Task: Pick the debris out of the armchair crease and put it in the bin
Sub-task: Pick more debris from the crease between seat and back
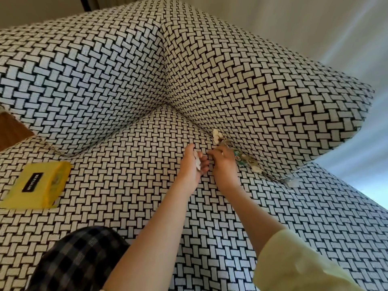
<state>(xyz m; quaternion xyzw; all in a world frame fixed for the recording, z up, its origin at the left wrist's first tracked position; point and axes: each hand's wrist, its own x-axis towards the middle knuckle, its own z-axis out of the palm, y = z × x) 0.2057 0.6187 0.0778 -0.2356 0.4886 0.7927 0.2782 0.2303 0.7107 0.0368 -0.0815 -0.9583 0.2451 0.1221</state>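
The armchair (130, 181) is covered in black-and-white woven-pattern fabric. Debris lies along the crease between seat and right arm: pale scraps (217, 135), a green-printed wrapper (239, 157), more beige bits (253, 163) and a clear piece (291, 182) further down. My left hand (192, 165) is cupped palm up on the seat, holding small white scraps (197, 159). My right hand (223, 164) reaches to the crease beside it, fingers curled and pinching a bit of debris at its fingertips.
A yellow packet (36, 186) with a black label lies on the seat at the left. A leg in dark checked fabric (79, 259) is at the lower left. Wooden floor (10, 131) shows at the left edge. No bin is in view.
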